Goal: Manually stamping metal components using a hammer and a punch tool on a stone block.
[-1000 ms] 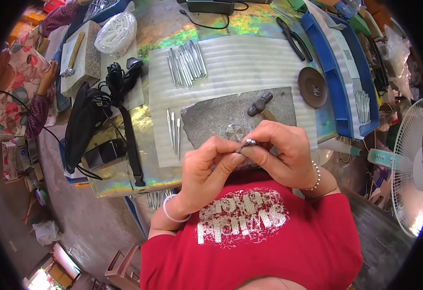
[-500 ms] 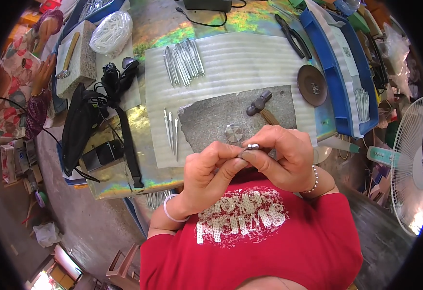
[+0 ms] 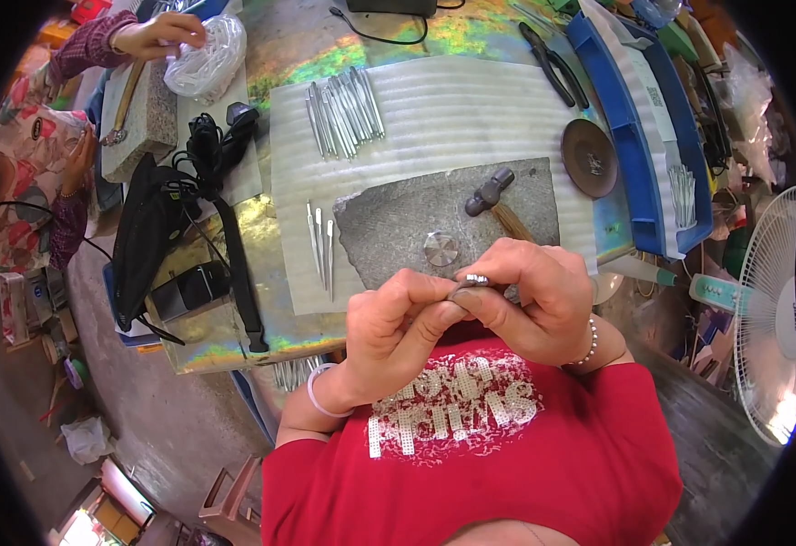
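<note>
Close to my red shirt, my left hand [image 3: 396, 318] and my right hand [image 3: 534, 296] meet fingertip to fingertip. Both pinch a small dark metal piece with bright segments [image 3: 477, 280]; my fingers cover most of it, so its exact kind cannot be made out. Just beyond my hands lies a grey stone slab [image 3: 389, 218]. On it are a round faceted metal disc [image 3: 441, 248] and a hammer [image 3: 491, 193], whose wooden handle points toward my right hand. To the slab's left, a few thin metal rods [image 3: 320, 250] lie on a white foam sheet [image 3: 471, 100].
Farther back lies a bundle of silvery rods [image 3: 345, 114]. At right are pliers [image 3: 554, 68], a brown dish [image 3: 589, 156], a blue tray [image 3: 639, 164] and a fan [image 3: 771, 309]. At left, a black pouch [image 3: 147, 246] sits near a stone block [image 3: 147, 127]; a co-worker's hand [image 3: 159, 36] is by a plastic bag [image 3: 207, 59].
The co-worker's hand at the far left has come over toward the plastic bag. In my fingers, the small metal piece has tilted slightly; my hands stay nearly in place.
</note>
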Available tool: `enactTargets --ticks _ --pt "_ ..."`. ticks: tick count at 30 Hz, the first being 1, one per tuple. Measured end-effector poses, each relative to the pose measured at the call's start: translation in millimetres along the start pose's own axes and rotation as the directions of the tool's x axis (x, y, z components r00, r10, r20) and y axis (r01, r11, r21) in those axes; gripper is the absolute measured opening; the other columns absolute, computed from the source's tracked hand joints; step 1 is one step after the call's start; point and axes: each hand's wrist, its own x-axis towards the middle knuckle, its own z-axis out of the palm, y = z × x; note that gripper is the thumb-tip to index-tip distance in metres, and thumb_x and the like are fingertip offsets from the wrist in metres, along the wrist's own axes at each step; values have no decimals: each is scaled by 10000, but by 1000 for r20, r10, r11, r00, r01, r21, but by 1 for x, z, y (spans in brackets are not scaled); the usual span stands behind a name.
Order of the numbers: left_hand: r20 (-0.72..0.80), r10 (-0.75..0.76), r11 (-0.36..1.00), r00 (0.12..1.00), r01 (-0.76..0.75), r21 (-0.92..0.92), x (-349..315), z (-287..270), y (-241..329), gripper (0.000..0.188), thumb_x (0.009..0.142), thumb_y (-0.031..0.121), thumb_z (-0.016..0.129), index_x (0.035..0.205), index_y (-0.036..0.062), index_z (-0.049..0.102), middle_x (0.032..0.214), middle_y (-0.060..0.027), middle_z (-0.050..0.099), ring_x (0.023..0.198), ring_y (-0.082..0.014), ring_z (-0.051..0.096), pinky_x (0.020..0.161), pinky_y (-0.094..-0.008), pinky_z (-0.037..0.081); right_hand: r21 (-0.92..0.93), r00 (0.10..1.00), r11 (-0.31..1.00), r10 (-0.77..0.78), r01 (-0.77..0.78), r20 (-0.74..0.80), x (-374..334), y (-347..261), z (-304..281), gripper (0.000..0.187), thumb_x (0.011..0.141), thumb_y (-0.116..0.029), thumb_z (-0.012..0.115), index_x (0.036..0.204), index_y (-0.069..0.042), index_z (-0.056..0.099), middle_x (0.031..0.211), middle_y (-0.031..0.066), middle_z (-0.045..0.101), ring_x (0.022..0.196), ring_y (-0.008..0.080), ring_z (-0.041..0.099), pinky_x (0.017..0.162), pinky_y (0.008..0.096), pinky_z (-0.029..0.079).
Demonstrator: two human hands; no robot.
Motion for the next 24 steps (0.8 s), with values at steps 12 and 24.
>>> enactTargets --ticks 12,24 --pt "51 -280 952 959 284 -115 0 -2 1 47 912 15 545 914 -27 524 798 -87 668 734 -90 631 624 -211 517 308 877 821 447 -481 177 0 -1 0 133 866 -46 614 803 11 512 627 27 594 565 55 603 466 193 458" --pt "191 -560 789 806 589 -172 19 -23 8 145 907 98 588 975 -10 519 749 -23 608 624 -47 572 510 -165 460 542 757 564 609 -623 237 10 28 10 160 871 -122 625 758 -35 551 585 9 546 409 29 417 363 169 288"
